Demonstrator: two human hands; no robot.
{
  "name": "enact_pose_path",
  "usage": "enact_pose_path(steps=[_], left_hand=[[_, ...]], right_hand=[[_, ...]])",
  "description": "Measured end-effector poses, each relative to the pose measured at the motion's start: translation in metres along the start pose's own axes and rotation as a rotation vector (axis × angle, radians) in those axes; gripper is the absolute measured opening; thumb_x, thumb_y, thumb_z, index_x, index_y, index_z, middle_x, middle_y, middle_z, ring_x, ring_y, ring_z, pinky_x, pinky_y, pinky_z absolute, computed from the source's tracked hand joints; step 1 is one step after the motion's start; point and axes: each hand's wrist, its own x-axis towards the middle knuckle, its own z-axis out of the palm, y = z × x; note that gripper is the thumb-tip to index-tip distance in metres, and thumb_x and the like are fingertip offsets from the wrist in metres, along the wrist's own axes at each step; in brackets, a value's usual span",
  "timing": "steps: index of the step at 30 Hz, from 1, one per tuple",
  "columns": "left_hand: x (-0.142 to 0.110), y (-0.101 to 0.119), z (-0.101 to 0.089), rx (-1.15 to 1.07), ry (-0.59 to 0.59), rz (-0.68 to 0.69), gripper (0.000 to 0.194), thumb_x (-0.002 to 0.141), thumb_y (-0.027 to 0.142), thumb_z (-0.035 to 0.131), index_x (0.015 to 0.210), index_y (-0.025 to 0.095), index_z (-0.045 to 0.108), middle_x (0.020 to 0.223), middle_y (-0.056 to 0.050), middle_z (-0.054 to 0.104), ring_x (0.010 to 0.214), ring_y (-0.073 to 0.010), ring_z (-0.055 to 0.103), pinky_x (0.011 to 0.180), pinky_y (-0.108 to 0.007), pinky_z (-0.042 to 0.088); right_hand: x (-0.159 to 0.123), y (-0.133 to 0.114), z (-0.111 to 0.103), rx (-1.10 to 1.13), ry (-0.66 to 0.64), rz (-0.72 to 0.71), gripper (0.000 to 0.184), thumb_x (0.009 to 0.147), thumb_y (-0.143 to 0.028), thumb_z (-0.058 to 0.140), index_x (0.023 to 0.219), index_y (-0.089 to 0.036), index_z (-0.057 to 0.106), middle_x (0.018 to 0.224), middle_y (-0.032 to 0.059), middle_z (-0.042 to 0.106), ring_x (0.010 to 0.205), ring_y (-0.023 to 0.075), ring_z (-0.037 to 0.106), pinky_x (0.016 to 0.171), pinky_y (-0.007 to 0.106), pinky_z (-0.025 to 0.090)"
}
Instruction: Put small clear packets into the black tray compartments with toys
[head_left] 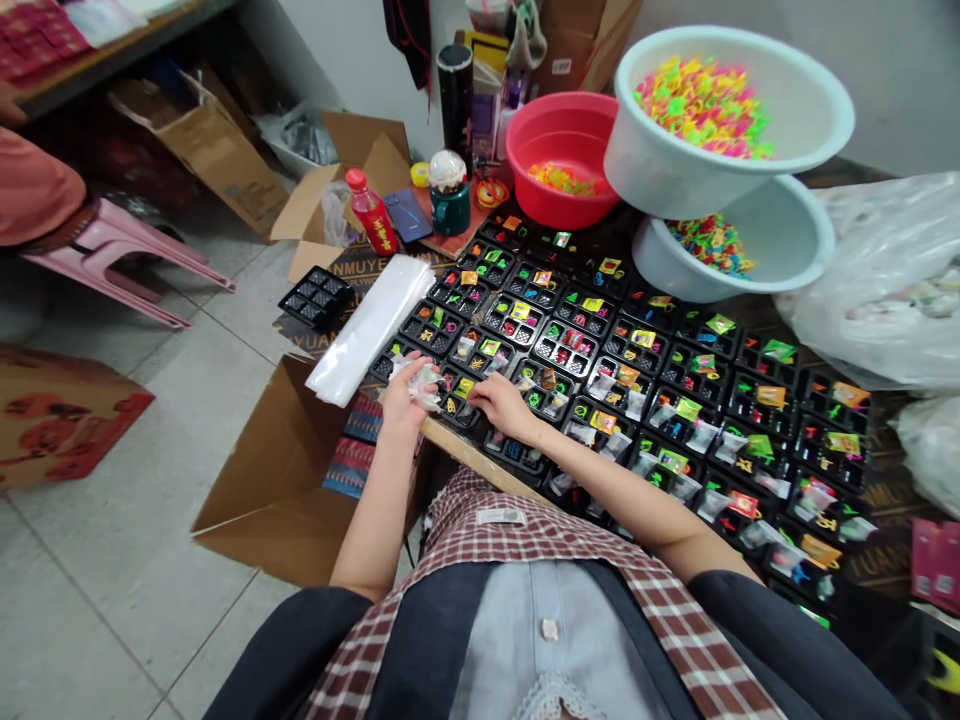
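My left hand (406, 400) is curled, palm up, around a bunch of small clear plastic packets (424, 382) at the table's near edge. To its right, my right hand (501, 404) reaches over the black compartment trays (566, 352) with thumb and fingers pinched together. Whatever is between those fingertips is too small to make out. Just left of them is a tray holding a yellow-green packet (465, 388) and small coloured plastic pieces. Rows of such trays cover the table, many with bright wrapped packets, and those nearer me also hold whitish clear packets (703, 436).
White tubs of coloured plastic pieces (735, 190) are stacked at the back right, beside a red basin (562, 120). White plastic sheets (371, 325) lie left of the trays. An open carton (262, 480) stands below. A person sits on a pink stool (124, 240).
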Motion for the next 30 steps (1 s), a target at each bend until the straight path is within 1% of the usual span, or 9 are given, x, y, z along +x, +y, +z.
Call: enact_pose_path(steps=[4, 7, 9, 13, 17, 21, 25, 27, 30], left_hand=[[0.003, -0.003, 0.002, -0.032, -0.008, -0.03, 0.026, 0.066, 0.005, 0.067, 0.084, 0.019, 0.054, 0.068, 0.002, 0.063, 0.055, -0.0093, 0.06, 0.039, -0.012, 0.03], [0.006, -0.012, 0.008, -0.05, 0.011, -0.007, 0.028, 0.067, 0.005, 0.068, 0.085, 0.02, 0.053, 0.067, 0.003, 0.062, 0.053, -0.0083, 0.059, 0.039, -0.012, 0.03], [0.008, -0.02, 0.013, -0.058, 0.028, 0.009, 0.03, 0.067, 0.006, 0.07, 0.087, 0.02, 0.052, 0.066, 0.004, 0.061, 0.053, -0.0082, 0.059, 0.04, -0.012, 0.03], [0.013, -0.021, 0.015, -0.088, 0.034, 0.026, 0.031, 0.068, 0.008, 0.073, 0.086, 0.02, 0.052, 0.067, 0.005, 0.06, 0.053, -0.0078, 0.06, 0.04, -0.013, 0.032], [0.016, 0.004, 0.003, -0.151, 0.058, 0.072, 0.025, 0.073, 0.009, 0.071, 0.081, 0.019, 0.05, 0.066, 0.005, 0.058, 0.054, -0.0056, 0.058, 0.039, -0.011, 0.03], [0.014, 0.024, -0.01, -0.222, 0.073, 0.081, 0.018, 0.079, 0.009, 0.066, 0.08, 0.018, 0.05, 0.065, 0.004, 0.056, 0.055, -0.0052, 0.057, 0.037, -0.01, 0.028], [0.012, 0.024, -0.015, -0.223, 0.07, 0.073, 0.017, 0.081, 0.011, 0.065, 0.079, 0.018, 0.05, 0.066, 0.004, 0.055, 0.055, -0.0051, 0.057, 0.038, -0.011, 0.032], [0.013, 0.022, -0.017, -0.216, 0.076, 0.074, 0.017, 0.081, 0.011, 0.066, 0.079, 0.018, 0.05, 0.065, 0.004, 0.054, 0.055, -0.0053, 0.057, 0.039, -0.011, 0.033], [0.016, 0.015, -0.017, -0.197, 0.081, 0.068, 0.017, 0.081, 0.014, 0.067, 0.08, 0.018, 0.051, 0.065, 0.005, 0.055, 0.055, -0.0054, 0.057, 0.041, -0.011, 0.036]], right_hand=[[-0.004, -0.003, -0.004, -0.024, 0.119, -0.058, 0.006, 0.085, -0.021, 0.071, 0.091, -0.02, 0.072, 0.088, 0.0068, 0.066, 0.085, 0.0211, 0.054, 0.077, 0.035, 0.045], [-0.004, -0.017, -0.01, 0.112, 0.175, -0.147, 0.031, 0.083, -0.039, 0.075, 0.107, -0.02, 0.069, 0.096, 0.0078, 0.065, 0.086, 0.0209, 0.057, 0.077, 0.035, 0.048], [-0.002, -0.026, -0.01, 0.198, 0.151, -0.185, 0.031, 0.086, -0.042, 0.071, 0.107, -0.019, 0.068, 0.094, 0.0075, 0.067, 0.081, 0.0193, 0.06, 0.074, 0.033, 0.049], [0.005, -0.031, -0.008, 0.272, 0.146, -0.15, 0.019, 0.095, -0.034, 0.058, 0.097, -0.02, 0.071, 0.089, 0.0064, 0.071, 0.078, 0.0183, 0.063, 0.075, 0.032, 0.049], [0.023, -0.02, -0.01, 0.218, 0.179, -0.139, 0.018, 0.095, -0.023, 0.055, 0.095, -0.021, 0.073, 0.087, 0.0061, 0.07, 0.082, 0.0196, 0.062, 0.078, 0.033, 0.047], [0.048, -0.014, -0.001, -0.023, 0.029, -0.181, 0.02, 0.093, -0.013, 0.055, 0.088, -0.02, 0.073, 0.081, 0.0064, 0.066, 0.083, 0.0203, 0.056, 0.079, 0.033, 0.043], [0.063, -0.016, 0.013, -0.255, -0.116, -0.256, 0.023, 0.092, -0.009, 0.054, 0.087, -0.019, 0.074, 0.077, 0.007, 0.061, 0.082, 0.0216, 0.05, 0.075, 0.034, 0.039], [0.063, -0.019, 0.013, -0.263, -0.103, -0.284, 0.019, 0.091, -0.011, 0.057, 0.093, -0.018, 0.074, 0.082, 0.008, 0.06, 0.084, 0.0221, 0.049, 0.075, 0.035, 0.039], [0.056, -0.026, 0.006, -0.128, 0.012, -0.355, 0.022, 0.09, -0.019, 0.062, 0.111, -0.02, 0.07, 0.095, 0.0095, 0.061, 0.088, 0.023, 0.052, 0.078, 0.037, 0.043]])
